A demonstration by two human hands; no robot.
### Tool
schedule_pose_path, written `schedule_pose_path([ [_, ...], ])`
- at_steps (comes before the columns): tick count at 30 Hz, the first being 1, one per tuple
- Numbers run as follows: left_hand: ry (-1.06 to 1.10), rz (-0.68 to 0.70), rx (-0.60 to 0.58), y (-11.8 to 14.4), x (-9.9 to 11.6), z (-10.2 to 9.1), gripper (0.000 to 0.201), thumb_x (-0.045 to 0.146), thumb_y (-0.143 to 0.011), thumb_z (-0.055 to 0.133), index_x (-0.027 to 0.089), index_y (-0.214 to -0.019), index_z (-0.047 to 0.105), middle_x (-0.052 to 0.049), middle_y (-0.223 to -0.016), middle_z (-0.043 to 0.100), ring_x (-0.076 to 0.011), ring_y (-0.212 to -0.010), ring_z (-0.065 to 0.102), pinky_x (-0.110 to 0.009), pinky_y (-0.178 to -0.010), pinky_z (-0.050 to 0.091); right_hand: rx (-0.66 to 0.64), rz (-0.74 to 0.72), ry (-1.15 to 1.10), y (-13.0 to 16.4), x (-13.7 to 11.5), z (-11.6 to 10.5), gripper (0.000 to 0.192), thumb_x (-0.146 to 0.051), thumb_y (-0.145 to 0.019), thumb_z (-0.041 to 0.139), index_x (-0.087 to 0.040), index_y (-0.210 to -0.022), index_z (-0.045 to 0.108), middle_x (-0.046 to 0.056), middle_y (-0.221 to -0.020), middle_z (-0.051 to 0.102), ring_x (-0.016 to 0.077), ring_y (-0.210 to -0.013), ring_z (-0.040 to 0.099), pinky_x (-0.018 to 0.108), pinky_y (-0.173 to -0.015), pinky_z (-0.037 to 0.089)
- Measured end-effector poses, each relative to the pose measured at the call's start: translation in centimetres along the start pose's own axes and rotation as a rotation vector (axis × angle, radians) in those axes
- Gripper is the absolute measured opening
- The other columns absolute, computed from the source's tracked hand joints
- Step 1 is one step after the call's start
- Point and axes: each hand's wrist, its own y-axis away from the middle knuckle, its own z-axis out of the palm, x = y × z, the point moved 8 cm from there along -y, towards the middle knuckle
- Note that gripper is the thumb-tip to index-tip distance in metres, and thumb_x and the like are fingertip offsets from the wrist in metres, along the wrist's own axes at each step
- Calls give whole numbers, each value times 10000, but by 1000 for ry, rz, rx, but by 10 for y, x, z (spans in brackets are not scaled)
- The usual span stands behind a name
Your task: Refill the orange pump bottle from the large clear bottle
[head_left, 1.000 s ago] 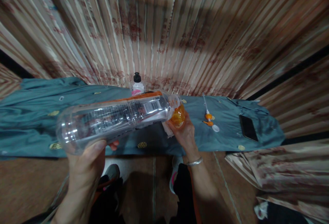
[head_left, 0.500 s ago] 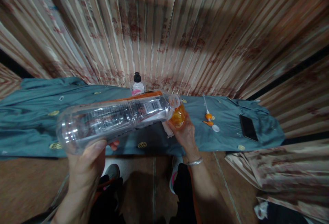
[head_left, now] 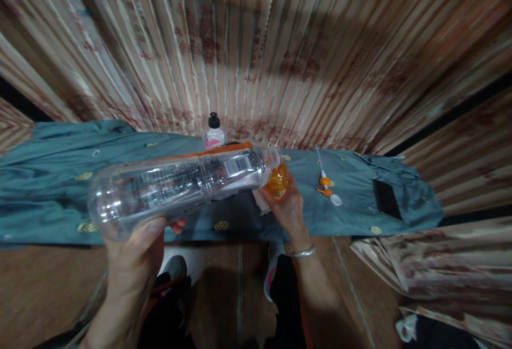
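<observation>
My left hand is closed around the lower part of a large clear plastic bottle, which has an orange-edged label with a barcode. The bottle lies nearly level, its mouth to the right and slightly higher than its base. At that mouth is an orange-tinted bottle, with my right hand wrapped round it. Whether the two mouths touch I cannot tell, since they overlap in view. On the cloth right of my right hand lies an orange-and-white pump head with a thin clear tube.
A small bottle with a black cap stands at the back of the teal cloth. A white round lid and a black phone lie to the right. Behind hangs a pleated, patterned curtain. Tiled floor shows below.
</observation>
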Motion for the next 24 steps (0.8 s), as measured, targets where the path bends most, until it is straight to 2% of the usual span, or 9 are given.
schedule_pose_path([
  [11, -19, -17, 18, 0, -2, -1, 677, 203, -514, 784, 226, -1176, 643, 25, -542, 709, -170, -419, 609, -224, -410, 512, 9, 14, -10, -1, 1, -1, 662, -513, -780, 717, -147, -1303, 543, 154, -1185, 723, 299, -1053, 714, 427, -885, 590],
  [24, -5, 1, 9, -1, -2, -1, 569, 196, -501, 765, 241, -1060, 664, 37, -538, 699, -159, -410, 606, -209, -382, 501, 14, 8, 2, 0, 2, 0, 672, -519, -781, 726, -158, -1316, 538, 143, -1185, 726, 287, -1052, 718, 397, -884, 589],
])
